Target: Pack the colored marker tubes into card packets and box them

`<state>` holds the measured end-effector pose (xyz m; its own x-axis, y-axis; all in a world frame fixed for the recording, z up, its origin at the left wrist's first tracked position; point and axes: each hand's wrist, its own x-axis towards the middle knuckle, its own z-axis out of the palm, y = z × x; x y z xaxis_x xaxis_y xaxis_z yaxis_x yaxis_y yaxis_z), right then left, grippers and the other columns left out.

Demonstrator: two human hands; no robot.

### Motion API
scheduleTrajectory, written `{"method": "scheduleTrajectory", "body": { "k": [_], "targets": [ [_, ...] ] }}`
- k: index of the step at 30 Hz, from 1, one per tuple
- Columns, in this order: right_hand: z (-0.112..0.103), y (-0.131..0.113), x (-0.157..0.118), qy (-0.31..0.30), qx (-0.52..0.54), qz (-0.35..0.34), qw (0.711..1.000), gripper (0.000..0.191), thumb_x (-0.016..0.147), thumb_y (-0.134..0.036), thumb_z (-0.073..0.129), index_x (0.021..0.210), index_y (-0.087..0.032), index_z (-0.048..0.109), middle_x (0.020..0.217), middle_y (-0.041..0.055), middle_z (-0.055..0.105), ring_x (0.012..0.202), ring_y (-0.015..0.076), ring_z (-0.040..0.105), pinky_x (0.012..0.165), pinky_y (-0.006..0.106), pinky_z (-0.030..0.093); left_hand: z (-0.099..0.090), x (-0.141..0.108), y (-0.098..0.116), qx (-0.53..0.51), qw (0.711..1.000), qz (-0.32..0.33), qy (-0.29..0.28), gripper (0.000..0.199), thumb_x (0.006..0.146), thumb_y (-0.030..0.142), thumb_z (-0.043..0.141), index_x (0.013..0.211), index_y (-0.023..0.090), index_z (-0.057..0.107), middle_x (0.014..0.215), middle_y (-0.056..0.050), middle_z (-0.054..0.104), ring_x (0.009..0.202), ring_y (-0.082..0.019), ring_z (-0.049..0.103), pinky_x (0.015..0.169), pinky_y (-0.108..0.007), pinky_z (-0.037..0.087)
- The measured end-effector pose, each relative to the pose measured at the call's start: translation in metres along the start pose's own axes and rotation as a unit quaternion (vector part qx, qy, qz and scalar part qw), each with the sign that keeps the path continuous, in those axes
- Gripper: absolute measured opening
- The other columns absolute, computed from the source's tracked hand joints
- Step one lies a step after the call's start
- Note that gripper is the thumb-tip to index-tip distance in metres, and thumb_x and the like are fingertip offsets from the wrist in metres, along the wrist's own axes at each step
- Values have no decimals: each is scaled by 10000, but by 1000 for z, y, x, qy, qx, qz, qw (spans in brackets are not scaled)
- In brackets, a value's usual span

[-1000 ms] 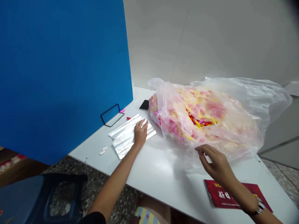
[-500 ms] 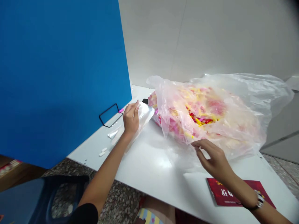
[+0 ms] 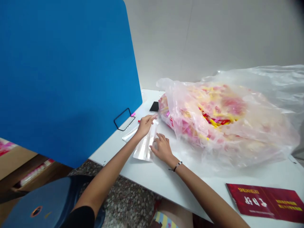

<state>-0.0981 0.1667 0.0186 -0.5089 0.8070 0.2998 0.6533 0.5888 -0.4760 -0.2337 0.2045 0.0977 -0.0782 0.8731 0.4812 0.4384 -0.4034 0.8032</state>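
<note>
Beside the blue partition (image 3: 66, 79), the left hand (image 3: 144, 126) pinches narrowly at the top of a clear plastic sleeve (image 3: 144, 148), apparently gripping it, though glare blurs that edge. The right hand (image 3: 161, 147) lies loosely open on the sleeve's lower part. The bulging plastic bag (image 3: 225, 123) of pink and yellow pieces sits full, just beside them; the white table (image 3: 190, 186) runs on toward a red booklet (image 3: 263, 202) near its edge.

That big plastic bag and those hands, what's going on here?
A person is at a white table, using both bare hands. The left hand pinches the top of a clear plastic sleeve, and the right hand is against its side. Beside them on the white table lies a big clear plastic bag stuffed with pink, yellow and red pieces. A black phone and a red booklet lie nearby.
</note>
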Motion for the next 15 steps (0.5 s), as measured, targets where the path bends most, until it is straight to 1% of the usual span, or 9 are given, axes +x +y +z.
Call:
{"method": "scheduleTrajectory", "body": {
  "k": [3,6,8,9,11,12,13,14,15],
  "targets": [
    [19,-2,-1,45,36,38,998,303,845,-314,548,1073,-117,513,1285,205,489,1243,329,378,973,468,363,2,-1,-15,-20,999,-46,21,405,897,445,447,1025,144,686,848,-61,703,580,-107,568,550,-229,451],
    [29,-4,3,31,57,5,998,529,829,-278,548,1286,-75,375,1330,203,452,1266,305,361,1000,435,357,-3,7,-9,-11,997,7,72,416,913,474,438,1019,154,682,864,-55,681,608,-99,571,552,-219,429],
    [35,-3,3,26,68,-5,997,635,836,-279,532,1371,-56,273,1360,211,427,1278,301,362,1014,439,354,-13,18,11,-6,984,84,156,397,922,481,442,1010,173,678,861,-39,653,626,-89,559,580,-220,428],
    [38,-3,3,32,73,-1,997,664,837,-286,531,1388,-46,249,1366,219,422,1278,305,367,1019,445,353,-19,26,25,-7,968,124,216,390,931,482,431,1023,185,667,861,-29,638,630,-83,551,591,-221,427],
    [43,-2,2,48,88,7,995,682,824,-294,547,1389,-36,265,1363,226,429,1276,315,380,1027,462,353,-31,38,58,-32,921,194,337,406,951,490,371,1047,200,639,905,-22,613,646,-72,548,577,-220,417],
    [45,-3,1,54,98,10,994,668,815,-289,556,1379,-44,294,1355,221,441,1276,317,387,1027,468,357,-35,42,74,-49,893,236,380,423,964,484,335,1037,194,634,899,-17,601,642,-66,540,580,-223,415],
    [46,-3,0,59,108,12,992,647,807,-282,563,1366,-59,327,1352,212,449,1281,317,387,1029,473,361,-36,42,88,-59,876,279,390,435,968,480,317,1018,188,634,880,-11,590,630,-60,533,574,-224,411],
    [45,-4,-1,67,119,14,991,625,802,-280,568,1352,-75,355,1359,205,446,1292,316,379,1034,476,362,-34,39,101,-68,870,301,384,420,974,462,313,1000,197,637,868,-4,584,614,-58,525,547,-225,394],
    [44,-4,-2,81,129,18,988,609,802,-286,569,1343,-87,373,1373,201,434,1306,316,366,1041,479,360,-28,32,111,-74,879,309,357,384,980,432,328,969,216,645,842,5,579,574,-58,505,512,-229,371]
  ]
}}
